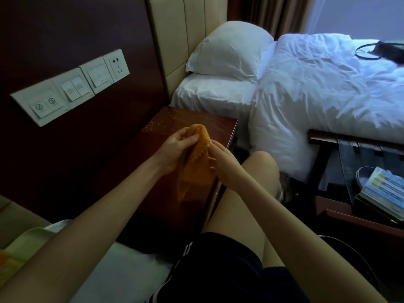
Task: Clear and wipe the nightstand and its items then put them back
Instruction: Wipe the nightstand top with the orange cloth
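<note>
The likeliest slip, I'd say, is that the orange cloth point(196, 165) stays bunched: it hangs in a long twisted fold, and wiped like that it would touch only a narrow strip of the tabletop point(192, 115) and skip the scuffed patch just beyond the hands. The loose lower end dangles below the hands, close over the nightstand point(166, 206), and could drag or slide out of a light hold. The stack of booklets point(380, 193) sits well off to the right of the hands on a dark rack, so it could be forgotten when things go back. Both forearms reach forward from the seated person and meet over the middle of the tabletop. The left hand point(175, 147) has fingers and thumb curled round the top of the cloth. The right hand point(220, 159), just beside it and a little lower, pinches the cloth's edge with the palm turned inward.
</note>
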